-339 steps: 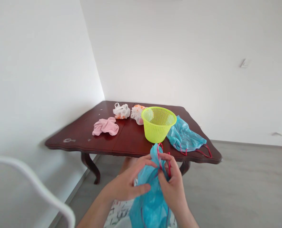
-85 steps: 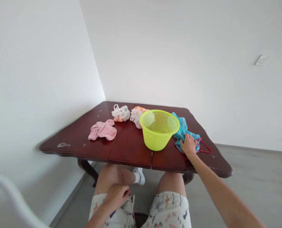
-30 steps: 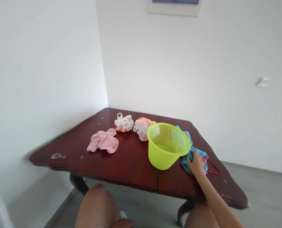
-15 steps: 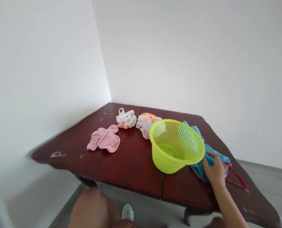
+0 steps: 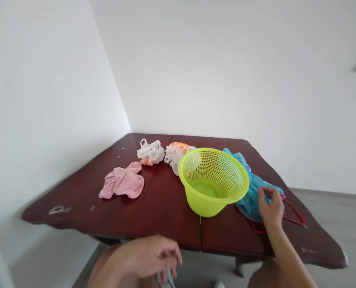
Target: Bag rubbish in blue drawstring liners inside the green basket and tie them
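My right hand [image 5: 272, 209] is over the near end of a crumpled blue plastic bag [image 5: 251, 180] with a red drawstring [image 5: 296, 214]. Its fingers are loosely bent, thumb tip near the index fingertip, and I see nothing held between them. Just left of that hand stands a lime-green plastic basket [image 5: 206, 204] with mesh sides, upright and apart from the fingers; part of the bag lies behind it. My left hand [image 5: 155, 256] hovers in front of the table edge above my legs, fingers loosely curled and apart, holding nothing I can see.
On the dark red wooden table [image 5: 165, 218] lie a pink cloth [image 5: 123, 182] at left, and two crumpled white-and-orange plastic bags, one at the back [image 5: 150, 153] and another [image 5: 175, 154] partly behind the basket. White walls [image 5: 196, 72] rise behind and at left.
My right hand has drawn back from the basket rim, its fingers more bent. My left hand has risen into view at the bottom. The camera view has shifted slightly right.
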`<state>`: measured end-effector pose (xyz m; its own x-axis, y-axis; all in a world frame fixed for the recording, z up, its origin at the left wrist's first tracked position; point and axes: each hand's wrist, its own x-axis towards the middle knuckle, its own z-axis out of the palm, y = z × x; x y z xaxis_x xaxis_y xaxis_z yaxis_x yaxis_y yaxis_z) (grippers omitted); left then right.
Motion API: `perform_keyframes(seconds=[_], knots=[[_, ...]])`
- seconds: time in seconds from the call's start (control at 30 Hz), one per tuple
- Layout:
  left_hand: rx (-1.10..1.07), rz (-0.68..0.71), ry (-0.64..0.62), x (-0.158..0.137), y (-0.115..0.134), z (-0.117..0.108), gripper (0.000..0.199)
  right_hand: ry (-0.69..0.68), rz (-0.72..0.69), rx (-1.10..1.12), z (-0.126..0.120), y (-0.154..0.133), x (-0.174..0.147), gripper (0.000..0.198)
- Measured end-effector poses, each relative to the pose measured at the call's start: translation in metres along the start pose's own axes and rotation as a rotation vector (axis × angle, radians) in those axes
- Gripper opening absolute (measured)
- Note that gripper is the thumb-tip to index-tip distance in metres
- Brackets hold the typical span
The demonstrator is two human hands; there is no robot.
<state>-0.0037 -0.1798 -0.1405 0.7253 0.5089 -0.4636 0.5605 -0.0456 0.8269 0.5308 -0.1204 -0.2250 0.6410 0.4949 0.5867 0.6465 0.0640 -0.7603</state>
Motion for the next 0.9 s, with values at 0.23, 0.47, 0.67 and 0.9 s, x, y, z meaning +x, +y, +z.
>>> perform_keyframes(seconds=[0.23, 0.47, 0.67, 0.9], knots=[[0.667, 0.281, 1.048, 0.083, 0.047, -0.167, 0.033, 0.015, 0.044, 0.017, 0.0, 0.004, 0.002, 0.056], [0.593, 0.517, 1.305, 0.167, -0.006, -0.199, 0.058, 0.051, 0.021, -0.084, -0.002, 0.007, 0.003, 0.057], [0.56, 0.615, 1.236, 0.179, -0.047, -0.2, 0.054, -0.187, -0.136, -0.515, 0.009, -0.001, -0.009, 0.084], [0.528, 0.605, 1.106, 0.188, -0.055, -0.204, 0.076, -0.34, -0.019, -0.66, 0.018, 0.011, -0.009, 0.103]])
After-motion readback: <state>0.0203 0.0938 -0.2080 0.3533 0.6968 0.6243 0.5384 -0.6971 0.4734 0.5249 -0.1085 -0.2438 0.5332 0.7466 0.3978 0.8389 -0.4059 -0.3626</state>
